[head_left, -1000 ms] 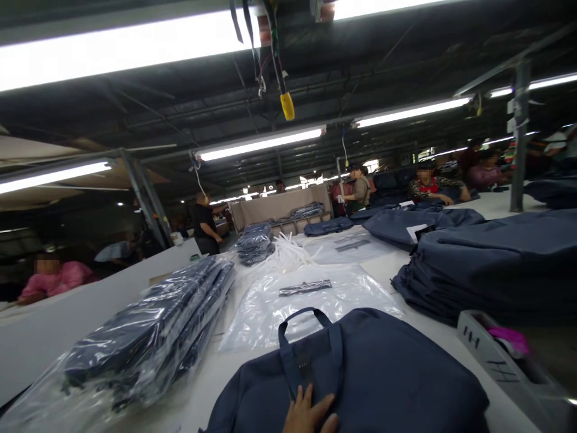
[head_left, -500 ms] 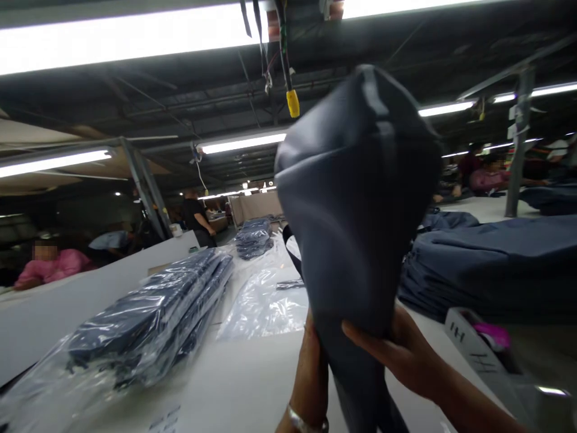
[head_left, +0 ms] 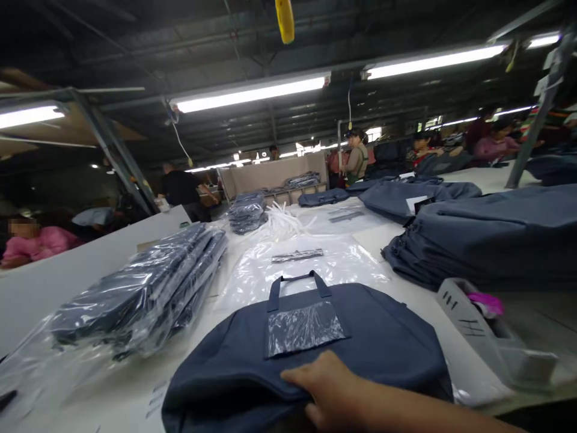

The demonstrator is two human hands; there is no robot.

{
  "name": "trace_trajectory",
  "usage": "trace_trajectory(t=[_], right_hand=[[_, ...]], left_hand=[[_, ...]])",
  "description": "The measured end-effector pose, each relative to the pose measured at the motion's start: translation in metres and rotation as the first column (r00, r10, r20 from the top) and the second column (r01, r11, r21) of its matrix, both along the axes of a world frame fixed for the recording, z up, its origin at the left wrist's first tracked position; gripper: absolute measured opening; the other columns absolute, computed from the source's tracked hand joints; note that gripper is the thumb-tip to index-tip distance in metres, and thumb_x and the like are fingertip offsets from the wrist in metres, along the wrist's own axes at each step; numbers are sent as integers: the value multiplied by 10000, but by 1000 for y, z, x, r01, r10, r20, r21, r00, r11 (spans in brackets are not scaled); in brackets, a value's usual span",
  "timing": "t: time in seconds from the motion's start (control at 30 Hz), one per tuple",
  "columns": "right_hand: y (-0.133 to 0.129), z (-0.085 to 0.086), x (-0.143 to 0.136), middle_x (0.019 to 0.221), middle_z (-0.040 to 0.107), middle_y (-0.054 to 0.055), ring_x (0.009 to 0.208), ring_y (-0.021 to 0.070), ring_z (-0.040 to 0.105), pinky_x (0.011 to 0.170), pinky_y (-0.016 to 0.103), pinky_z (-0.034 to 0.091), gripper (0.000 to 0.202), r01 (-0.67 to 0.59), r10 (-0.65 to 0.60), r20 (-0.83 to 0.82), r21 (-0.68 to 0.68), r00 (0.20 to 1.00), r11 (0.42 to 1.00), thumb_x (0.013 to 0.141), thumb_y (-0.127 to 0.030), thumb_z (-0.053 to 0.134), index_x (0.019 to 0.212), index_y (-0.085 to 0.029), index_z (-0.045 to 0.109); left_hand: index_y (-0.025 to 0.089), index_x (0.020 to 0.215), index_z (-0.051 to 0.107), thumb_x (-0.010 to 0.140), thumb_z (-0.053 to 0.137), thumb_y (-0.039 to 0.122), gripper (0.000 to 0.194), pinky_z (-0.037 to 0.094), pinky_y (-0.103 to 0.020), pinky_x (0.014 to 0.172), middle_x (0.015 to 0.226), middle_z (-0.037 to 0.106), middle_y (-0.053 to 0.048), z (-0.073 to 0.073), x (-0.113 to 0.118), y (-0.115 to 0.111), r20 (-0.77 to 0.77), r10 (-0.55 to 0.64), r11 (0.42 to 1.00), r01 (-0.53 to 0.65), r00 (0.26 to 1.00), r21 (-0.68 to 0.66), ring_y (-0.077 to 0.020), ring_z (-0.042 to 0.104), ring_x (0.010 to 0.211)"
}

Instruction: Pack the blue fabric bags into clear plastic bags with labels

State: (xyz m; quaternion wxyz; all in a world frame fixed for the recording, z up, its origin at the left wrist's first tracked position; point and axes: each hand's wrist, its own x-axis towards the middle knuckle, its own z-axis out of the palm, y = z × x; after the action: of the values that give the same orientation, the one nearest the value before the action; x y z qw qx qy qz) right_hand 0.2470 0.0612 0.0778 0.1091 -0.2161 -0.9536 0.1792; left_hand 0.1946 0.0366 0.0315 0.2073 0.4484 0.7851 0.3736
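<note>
We've got the bag (head_left: 383,325) lying broad side up on the tabletop (head_left: 198,331), right in front of the person, handle (head_left: 273,294) pointing away over the plastic sheets (head_left: 252,267). Right grip (head_left: 331,385) is closed round the bag's near edge; some fingers are hidden, but we read it as a firm pinch, likely there because the cloth looks limp and an edge is easy to hold. Dark fold gapes left of it. Left hand is out of view, so we can't tell its state. Patch (head_left: 304,328) under crinkled clear film faces up. Wrapped stack (head_left: 135,282) sits left, loose pile (head_left: 496,234) right; we'd guess that's to keep the kinds apart. Bin (head_left: 469,325) is near the bag's right end, pink item (head_left: 489,304) inside, probably for easy right-hand reach.
</note>
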Motion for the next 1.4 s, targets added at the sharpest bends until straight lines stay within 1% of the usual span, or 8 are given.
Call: trace_trajectory(t=[0.1,0.23,0.47,0.6,0.83,1.07,1.27,1.4], right_hand=[[-15,-64,3,1301,640,69,990,285,693,753,329,541,631,-85,89,-23,142,996,986,786,-334,640,1393,-273,478],[-29,-102,11,1309,625,121,1090,325,651,794,383,560,493,-40,57,-70,228,996,973,894,-357,547,1368,-225,524],[36,-3,42,911,760,6,803,168,698,749,218,505,320,-228,245,8,-330,970,916,940,-417,487,985,-242,752],[139,24,23,1379,579,72,1270,235,520,1091,318,337,446,409,-460,-129,-294,878,864,931,-416,506,1323,-219,583],[235,7,-20,1231,621,283,1158,358,599,986,431,443,721,556,-662,21,-563,749,612,804,-485,674,1317,4,538],[192,31,2,972,731,104,760,167,683,726,288,513,633,148,-509,-382,-670,771,728,982,-488,381,1497,-131,297],[95,-27,33,917,724,77,896,218,644,832,354,440,347,12,-45,-152,-213,987,977,958,-409,469,1140,-232,705],[70,-52,38,960,704,78,911,193,617,846,345,407,289,-20,20,-159,4,987,1000,949,-337,501,1107,-238,723]], left_hand=[[157,637,734,858,482,273,354,598,-351,637,955,761,-96,-18,-20,-26,-202,155,951,-201,967,-233,-300,706,945],[316,1007,736,851,604,314,204,608,-386,815,1000,759,-54,-23,-71,-70,-220,-430,893,448,876,39,-245,705,993],[260,1440,420,879,552,367,586,565,-384,900,1407,542,-119,-42,-102,-56,-843,-262,809,583,471,75,-281,561,1245],[250,1475,356,846,570,399,681,526,-406,922,1447,489,-160,-73,-95,-54,-951,-153,808,589,269,37,-304,530,1273],[344,1395,478,833,556,419,572,517,-458,968,1443,505,-105,-92,-88,-59,-862,-156,871,479,482,109,-294,476,1328],[330,1390,486,822,581,383,579,503,-464,1008,1469,477,-79,-87,-84,-61,-790,-179,870,470,587,151,-300,459,1341],[245,1460,386,822,580,326,671,511,-473,997,1565,307,-132,-49,-77,-69,-796,-168,882,449,581,141,-337,338,1413],[263,1487,325,841,560,272,688,423,-557,1062,1589,242,-123,-18,-76,-58,-871,-203,863,503,448,58,-364,273,1437]])
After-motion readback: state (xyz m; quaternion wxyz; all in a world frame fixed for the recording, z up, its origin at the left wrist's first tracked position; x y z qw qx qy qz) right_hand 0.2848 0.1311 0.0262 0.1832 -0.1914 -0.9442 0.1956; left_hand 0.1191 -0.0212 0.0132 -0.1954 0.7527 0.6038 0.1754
